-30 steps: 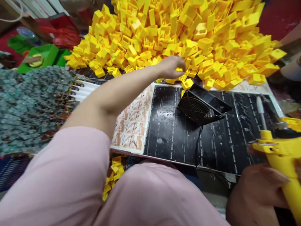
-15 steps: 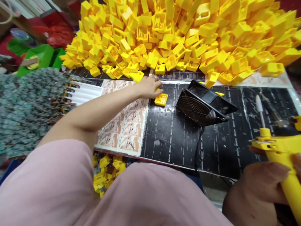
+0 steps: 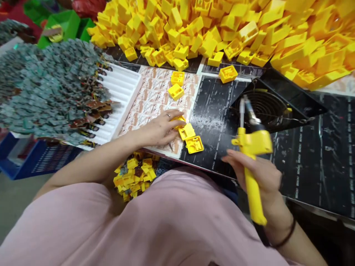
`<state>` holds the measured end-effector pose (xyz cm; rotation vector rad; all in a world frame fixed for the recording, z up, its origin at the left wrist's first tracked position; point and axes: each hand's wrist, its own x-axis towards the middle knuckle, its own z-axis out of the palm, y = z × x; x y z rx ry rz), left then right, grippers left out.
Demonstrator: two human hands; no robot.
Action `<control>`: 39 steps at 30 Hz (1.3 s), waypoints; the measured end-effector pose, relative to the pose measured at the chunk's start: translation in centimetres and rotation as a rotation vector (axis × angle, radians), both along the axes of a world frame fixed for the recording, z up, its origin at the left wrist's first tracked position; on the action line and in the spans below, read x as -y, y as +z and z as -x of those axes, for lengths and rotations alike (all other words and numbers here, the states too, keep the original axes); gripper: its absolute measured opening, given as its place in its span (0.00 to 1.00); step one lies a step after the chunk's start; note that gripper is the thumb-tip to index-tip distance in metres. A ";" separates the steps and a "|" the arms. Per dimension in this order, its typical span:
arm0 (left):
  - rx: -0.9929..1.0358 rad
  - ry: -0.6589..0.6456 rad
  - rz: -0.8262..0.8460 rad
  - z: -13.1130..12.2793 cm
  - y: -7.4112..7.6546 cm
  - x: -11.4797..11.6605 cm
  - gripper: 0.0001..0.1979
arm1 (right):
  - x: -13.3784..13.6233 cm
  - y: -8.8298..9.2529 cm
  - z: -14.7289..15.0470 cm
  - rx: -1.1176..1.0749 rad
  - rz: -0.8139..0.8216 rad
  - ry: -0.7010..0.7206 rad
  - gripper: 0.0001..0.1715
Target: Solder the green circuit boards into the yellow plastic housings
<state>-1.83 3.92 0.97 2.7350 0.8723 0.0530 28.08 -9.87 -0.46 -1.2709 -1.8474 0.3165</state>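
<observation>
Table: the table [image 3: 217,135] runs under and beyond both hands, black with white lettering around the right hand, covered by a brown-and-white patterned sheet [image 3: 155,81] around the left.
Basket: the blue basket [image 3: 55,157] sits lower than the table, well to the left of the left hand.
Green bins: the green bins [image 3: 63,27] stand far beyond the left hand, off to its left.
Grey parts: the grey parts [image 3: 55,88] are heaped left of the left hand, wires and dark round ends along their right edge.
Tray: the white ridged tray [image 3: 124,85] lies between that heap and the left hand.
Lower heap: the lower heap [image 3: 135,177] of yellow pieces is below the table edge, on the near side of the left hand.
Left hand: the left hand [image 3: 161,129] is palm down, ring on one finger, fingers bent over a yellow case; whether it grips or only rests cannot be told.
Cases: two more cases [image 3: 194,144] continue from those fingertips toward the right hand, the last lying between the hands; two loose cases [image 3: 175,92] lie just beyond the left hand.
Yellow pile: the yellow pile [image 3: 222,33] spreads beyond both hands.
Right hand: the right hand [image 3: 260,173] is wrapped around the yellow gun [image 3: 253,184], its tip raised away from the person; a dark band [image 3: 288,236] circles the wrist.
Fan: the black fan [image 3: 273,107] leans just beyond the right hand, behind the gun's tip.
</observation>
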 end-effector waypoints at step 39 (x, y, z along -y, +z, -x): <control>-0.051 0.299 -0.230 -3.5 0.1 3.1 0.37 | -0.5 -1.8 2.2 0.407 0.031 0.011 0.29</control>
